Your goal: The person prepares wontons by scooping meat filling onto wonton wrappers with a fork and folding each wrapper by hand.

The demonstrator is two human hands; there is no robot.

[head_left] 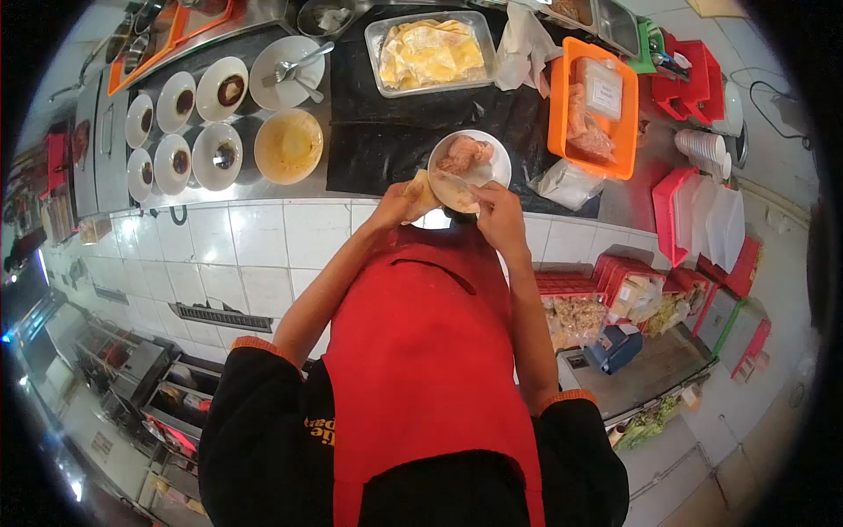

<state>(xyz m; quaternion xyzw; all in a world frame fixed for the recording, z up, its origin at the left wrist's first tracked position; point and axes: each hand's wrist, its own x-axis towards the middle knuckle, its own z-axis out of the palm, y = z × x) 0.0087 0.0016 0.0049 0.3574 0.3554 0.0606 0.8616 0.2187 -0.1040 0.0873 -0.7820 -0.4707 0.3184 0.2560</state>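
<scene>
A white bowl [502, 165] with pinkish minced filling [465, 155] stands at the counter's front edge. At its lower left, my left hand [402, 204] is closed on a pale yellow wrapper [423, 195]. My right hand [499, 213] is closed on a utensil [457, 188] whose flat end lies over the bowl's near side, close to the wrapper. A clear tray [376, 54] behind the bowl holds a pile of yellow wrappers [430, 53].
Several white bowls [217, 156] with dark sauce stand at the left, beside a yellow-stained bowl [289, 147] and a bowl with cutlery [268, 75]. An orange basket [557, 110] with packages is at the right, near a pink container [666, 215] and stacked cups [702, 145].
</scene>
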